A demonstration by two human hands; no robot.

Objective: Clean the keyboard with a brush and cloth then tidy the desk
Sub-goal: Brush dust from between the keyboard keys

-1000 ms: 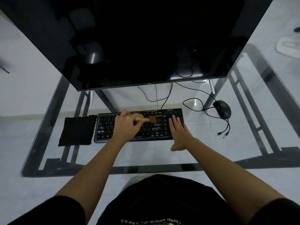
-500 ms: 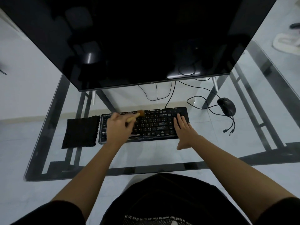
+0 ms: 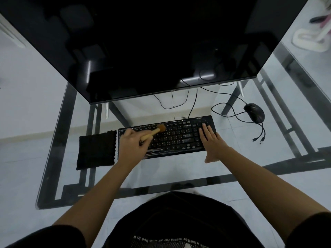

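While brushing looks to be the step in hand, items run L to R as follows:

1. cloth (image 3: 96, 151): dark, square, lying flat just left of the left hand, touching or nearly touching the keyboard's left end. Soft, light; prob. best pinched at an edge or corner.
2. left hand (image 3: 131, 146): curled round the handle of the brush (image 3: 154, 131), bristle tip on the upper key rows. Brush is light w/ a stiff wooden handle and soft bristles; grip sits mid-handle.
3. keyboard (image 3: 179, 138): black, flat on the glass bench (image 3: 179, 169), spanning btwn both hands. Rigid, light, likely to slide on glass, so it needs steadying; lift by its ends.
4. right hand (image 3: 212, 142): fingers straight, palm down, pressing on the keyboard's right end, holding nothing.
5. mouse (image 3: 254, 112): right of and beyond the right hand, well apart; two loose cable plugs (image 3: 258, 139) nr it.
6. monitor (image 3: 143, 42): dark, beyond both hands.

Containers: none seen.
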